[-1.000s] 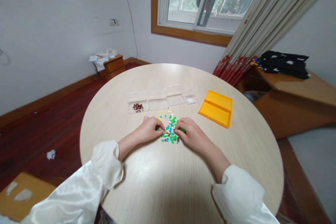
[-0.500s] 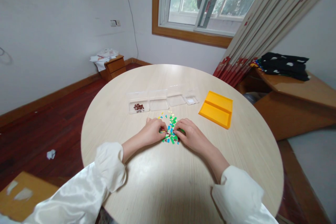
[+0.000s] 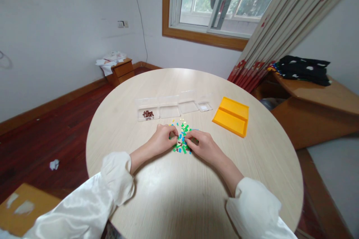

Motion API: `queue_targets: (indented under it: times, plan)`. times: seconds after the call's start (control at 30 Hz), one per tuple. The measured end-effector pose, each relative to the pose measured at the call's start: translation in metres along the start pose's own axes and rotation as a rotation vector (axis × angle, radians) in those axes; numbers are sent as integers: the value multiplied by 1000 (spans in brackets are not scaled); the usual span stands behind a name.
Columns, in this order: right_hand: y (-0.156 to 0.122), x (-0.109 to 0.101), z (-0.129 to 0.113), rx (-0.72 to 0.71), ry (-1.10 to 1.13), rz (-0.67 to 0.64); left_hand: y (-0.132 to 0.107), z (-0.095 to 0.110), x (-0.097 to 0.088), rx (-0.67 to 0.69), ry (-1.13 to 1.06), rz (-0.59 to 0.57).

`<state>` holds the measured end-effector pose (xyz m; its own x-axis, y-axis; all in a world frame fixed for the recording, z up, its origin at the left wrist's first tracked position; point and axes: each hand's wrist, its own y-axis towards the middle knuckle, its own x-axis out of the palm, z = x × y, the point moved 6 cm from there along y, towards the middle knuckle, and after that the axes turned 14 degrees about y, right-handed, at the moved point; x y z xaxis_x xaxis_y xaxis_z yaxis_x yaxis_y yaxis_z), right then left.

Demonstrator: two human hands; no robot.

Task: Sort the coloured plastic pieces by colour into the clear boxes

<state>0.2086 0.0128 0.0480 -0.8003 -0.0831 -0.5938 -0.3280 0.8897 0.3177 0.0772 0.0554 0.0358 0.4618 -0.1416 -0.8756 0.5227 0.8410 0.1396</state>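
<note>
A loose pile of small toy bricks (image 3: 184, 149), green, blue, brown, yellow and cream, lies on the round table (image 3: 182, 194) between my hands. At the pile's left side my left hand (image 3: 162, 138) is closed in a pinch, thumb and forefinger tips together. My right hand (image 3: 206, 144) pinches at the right side, with its fingertips low among the bricks. Whatever either pinch holds is too small to make out. Beyond my left hand, several brown bricks (image 3: 148, 114) sit in the leftmost compartment of a clear plastic box (image 3: 148, 119).
More clear open boxes (image 3: 169, 111) continue the row to the right; the rightmost contains a white piece. An open yellow case (image 3: 232, 122) lies farther right. Behind the table are a small wooden cabinet (image 3: 123, 71) at left and a wooden desk (image 3: 314, 108) at right.
Both hands have shifted slightly while staying pinched over the pile. My left fingertips have moved a little away from us, exposing brown bricks near the pile's middle.
</note>
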Motion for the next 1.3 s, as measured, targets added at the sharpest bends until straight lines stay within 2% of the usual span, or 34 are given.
queue_targets:
  times: [0.17, 0.3, 0.5, 0.87, 1.07, 1.2, 1.3]
  plan:
    - [-1, -2, 1, -21, 2, 89, 0, -4, -2, 8, -195, 49]
    - [-2, 0, 1, -44, 15, 159, 0, -3, -1, 20, -313, 38]
    - [-2, 7, -2, -87, 42, 187, -1, 4, -3, 47, -366, 14]
    - [-2, 4, -5, -68, 116, 247, -3, 6, -10, 137, -362, 113]
    - [-1, 4, -8, -80, 143, 241, -5, 7, -10, 111, -393, 103]
    - [0, 5, -7, -80, 73, 191, 0, -8, -24, 85, -369, 154]
    - [0, 9, -4, -90, -6, 112, 6, -42, -46, -45, -280, 299]
